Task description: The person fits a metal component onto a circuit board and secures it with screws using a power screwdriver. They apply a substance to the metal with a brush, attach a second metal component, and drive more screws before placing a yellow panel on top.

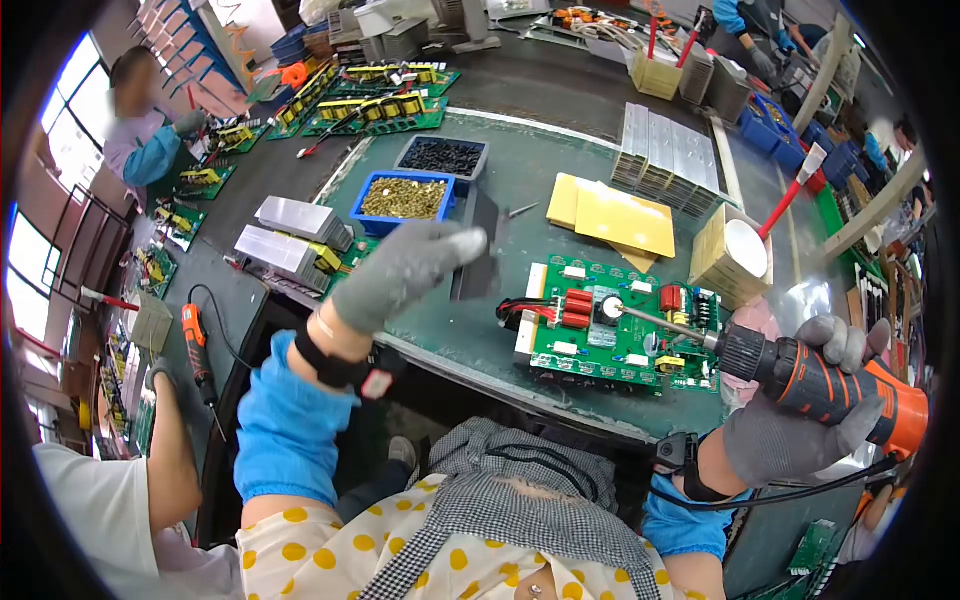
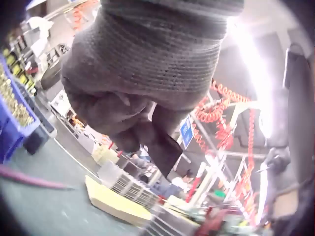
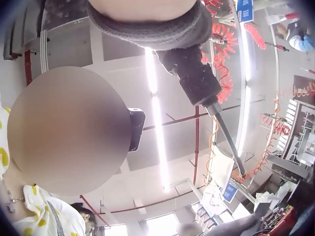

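Note:
My right hand, in a grey glove, grips an orange and black electric screwdriver. Its long bit points left over a green circuit board, with the tip right at a small round part. Red components, white parts and a bundle of red and black wires are on this board. Left of it, my gloved left hand holds a dark flat piece by its left side. A sharp corner of the piece shows below the curled fingers in the left wrist view.
Behind the left hand stand a blue bin of brass-coloured fasteners and a grey bin of black parts. Yellow pads, stacked metal bars and a box lie beyond the board. Another person works at far left.

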Demonstrator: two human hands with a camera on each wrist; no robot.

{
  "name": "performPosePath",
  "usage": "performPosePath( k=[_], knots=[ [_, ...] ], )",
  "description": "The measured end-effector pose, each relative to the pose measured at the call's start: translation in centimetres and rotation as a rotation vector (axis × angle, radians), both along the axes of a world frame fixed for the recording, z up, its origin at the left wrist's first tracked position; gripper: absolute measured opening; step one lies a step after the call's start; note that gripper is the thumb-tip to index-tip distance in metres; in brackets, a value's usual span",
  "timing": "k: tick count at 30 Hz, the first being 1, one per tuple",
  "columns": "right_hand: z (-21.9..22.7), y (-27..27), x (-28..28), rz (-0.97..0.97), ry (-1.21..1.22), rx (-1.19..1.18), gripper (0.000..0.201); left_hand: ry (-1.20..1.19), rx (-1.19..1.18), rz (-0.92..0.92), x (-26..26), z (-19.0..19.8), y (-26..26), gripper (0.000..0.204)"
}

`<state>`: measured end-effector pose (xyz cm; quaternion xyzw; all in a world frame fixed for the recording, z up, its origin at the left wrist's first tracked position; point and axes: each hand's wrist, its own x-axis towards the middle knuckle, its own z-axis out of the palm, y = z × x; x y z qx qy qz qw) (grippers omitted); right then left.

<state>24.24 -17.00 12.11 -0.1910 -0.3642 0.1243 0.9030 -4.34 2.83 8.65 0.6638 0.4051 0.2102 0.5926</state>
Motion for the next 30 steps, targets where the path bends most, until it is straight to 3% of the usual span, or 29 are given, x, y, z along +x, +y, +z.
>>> performPosePath(
  k=[1, 3, 5, 13, 20, 23, 27, 28, 30],
  knots=[
    [0.1, 0.1, -0.2, 0.033, 0.003, 0.003, 0.066, -0.119, -0.077, 0.015, -0.5, -0.9, -1.3, 0.044],
    [0.3, 0.2, -0.5, 0.093, 0.005, 0.001, 0.065, -0.123, -0.132, 0.049, -0.7, -2.2, -3.2, 0.040],
    [0.4, 0.3, -1.2, 0.075, -0.009, -0.016, 0.066, -0.068, -0.006, 0.111, -0.1, -3.6, -4.1, 0.039],
    [0.0, -0.5, -1.0, 0.112, -0.091, -0.010, 0.067, -0.164, 0.207, 0.079, 1.6, -6.0, -4.0, 0.035],
    [0.1, 0.2, -1.7, 0.140, -0.115, -0.043, 0.067, -0.065, 0.237, 0.065, 2.4, -5.0, -4.2, 0.035],
    [0.3, 0.9, -2.0, 0.178, -0.158, -0.044, 0.065, -0.109, 0.118, 0.113, 3.1, -5.4, -4.2, 0.033],
    [0.3, 2.0, -2.8, 0.210, -0.124, -0.072, 0.061, -0.178, 0.181, 0.106, 3.5, -7.2, -3.6, 0.032],
    [0.4, 2.6, -3.2, 0.122, -0.095, -0.107, 0.071, -0.172, 0.178, 0.100, 3.5, -7.2, -3.6, 0.031],
    [0.7, 3.5, -4.3, 0.094, -0.090, -0.167, 0.073, -0.138, 0.151, 0.090, 3.5, -6.7, -3.7, 0.030]
  ],
)
